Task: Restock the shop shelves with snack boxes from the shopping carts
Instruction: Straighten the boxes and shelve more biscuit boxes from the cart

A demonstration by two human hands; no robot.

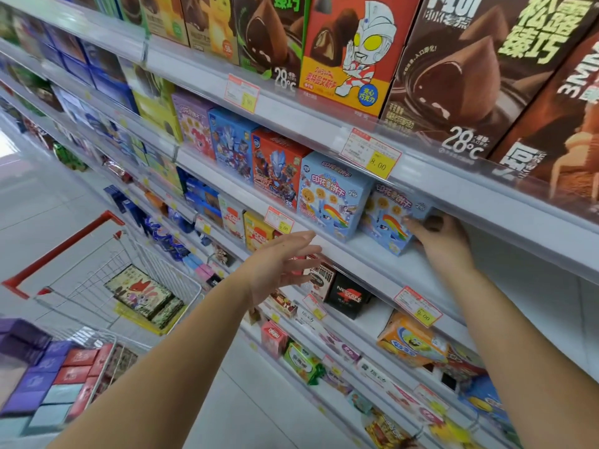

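- Head view: white shelves [363,257] are seen running from the upper left to the lower right of the frame, lined with snack boxes and yellow price tags [379,163].
- Two wire shopping carts are seen at the left. The far cart [97,277] at centre left has a red handle and a few flat boxes lying in it. The near cart [97,338] at lower left is packed with purple, red and pale blue boxes [48,374].
- The right hand [444,241] is set against the right side of a light blue biscuit box [389,218], which stands on the middle shelf right of centre. Its grip is closed on that box, just beside a matching box [334,199].
- The left hand [282,264] is held mid-frame before the shelf edge, its grip wide, fingers spread, nothing held.
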